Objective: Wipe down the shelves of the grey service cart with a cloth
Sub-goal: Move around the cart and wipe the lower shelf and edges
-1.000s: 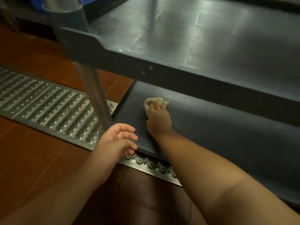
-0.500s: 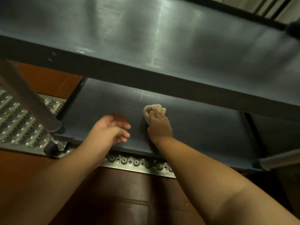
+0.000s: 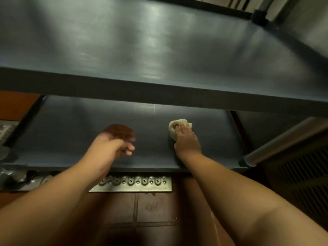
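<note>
And there was the right hand [image 3: 187, 139], reaching in under the upper shelf [image 3: 159, 50] of the grey service cart, fingers [image 3: 182, 127] pressed down on top of a bunched pale cloth [image 3: 174, 127]. The cloth sat on the lower shelf [image 3: 71, 130], right of its middle and closer to the near edge than the far one, the fingers draped over it and pinning it flat against the grey surface. Whether the thumb curled round the cloth could not be told; it was tucked on the hand's near-left side against the wad.

Over to the left hand [image 3: 111, 148], which hovered above the lower shelf, left of the cloth and well apart from it. Its fingers were loose, lightly curled, holding nothing, and somewhat blurred. Just beyond them a reddish-brown reflection [image 3: 119, 129] showed on the shelf.

The upper shelf filled the far half of the view, its front lip running straight across, with soft glare on top. On the right, a metal post [image 3: 284, 141] met the lower shelf's near right corner. Below the near edge, a studded metal drain grate [image 3: 134, 181] lay in the brown tiled floor [image 3: 154, 206], and a dark slatted panel [image 3: 305, 178] stood at the right.
</note>
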### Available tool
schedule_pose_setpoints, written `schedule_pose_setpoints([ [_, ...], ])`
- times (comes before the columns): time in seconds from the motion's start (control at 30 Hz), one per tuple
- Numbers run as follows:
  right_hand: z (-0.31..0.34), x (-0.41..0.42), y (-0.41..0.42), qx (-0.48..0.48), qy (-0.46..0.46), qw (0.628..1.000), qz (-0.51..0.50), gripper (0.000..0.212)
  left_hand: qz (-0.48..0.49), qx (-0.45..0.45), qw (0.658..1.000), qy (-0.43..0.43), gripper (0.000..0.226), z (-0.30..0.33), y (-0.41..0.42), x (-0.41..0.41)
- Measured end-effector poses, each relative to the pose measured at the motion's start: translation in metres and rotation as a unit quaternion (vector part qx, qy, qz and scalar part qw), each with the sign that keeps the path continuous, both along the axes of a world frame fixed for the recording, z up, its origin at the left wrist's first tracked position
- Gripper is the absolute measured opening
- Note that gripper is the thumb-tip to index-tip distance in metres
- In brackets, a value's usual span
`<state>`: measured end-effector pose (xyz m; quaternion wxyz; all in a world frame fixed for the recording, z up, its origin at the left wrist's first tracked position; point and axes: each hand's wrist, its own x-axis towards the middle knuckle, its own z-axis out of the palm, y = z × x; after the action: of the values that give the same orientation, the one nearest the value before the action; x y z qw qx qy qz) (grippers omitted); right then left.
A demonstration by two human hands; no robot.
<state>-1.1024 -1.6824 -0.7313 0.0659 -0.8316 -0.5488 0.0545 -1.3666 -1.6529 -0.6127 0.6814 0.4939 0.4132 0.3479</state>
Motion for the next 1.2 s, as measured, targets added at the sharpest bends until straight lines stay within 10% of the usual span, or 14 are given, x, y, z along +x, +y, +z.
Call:
schedule_pose_setpoints([
  [0.43, 0.009, 0.145, -0.094, -0.046, -0.036, 0.98, -0.192, 0.064, -0.029, -0.007, 0.999, 0.023, 0.04, -0.025, -0.021, 0.065],
  [1.2, 0.02, 0.065, -0.05, -0.031, -0.017, 0.982, -0.183, 0.064, -0.011, -0.004, 1.0, -0.017, 0.039, -0.004, 0.002, 0.006],
])
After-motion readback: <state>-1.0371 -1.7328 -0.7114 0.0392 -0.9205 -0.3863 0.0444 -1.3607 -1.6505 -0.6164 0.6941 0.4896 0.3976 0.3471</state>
